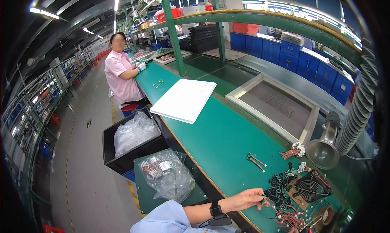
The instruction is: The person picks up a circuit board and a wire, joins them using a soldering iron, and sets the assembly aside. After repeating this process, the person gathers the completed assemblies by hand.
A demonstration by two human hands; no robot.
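My left hand (247, 199) reaches in over the green bench from the lower edge, with a black band on its wrist. Its thumb and fingers are pinched on a small dark green part with red wires (263, 199). Beyond the fingertips lies a pile of small black parts (279, 189). Red wire leads (289, 219) are heaped close to the hand, with white ends. Two short red-and-black leads (256, 162) lie apart on the bench top. My right hand is not in view.
A fan with a round guard (312, 188) stands at the right, below a metal extraction hood (323, 154). Bundled wires (293, 151) lie behind. White boards (185, 100) rest farther along the bench (221, 139). Bagged parts (166, 174) and a black bin (111, 152) stand left; a co-worker (122, 76) works beyond.
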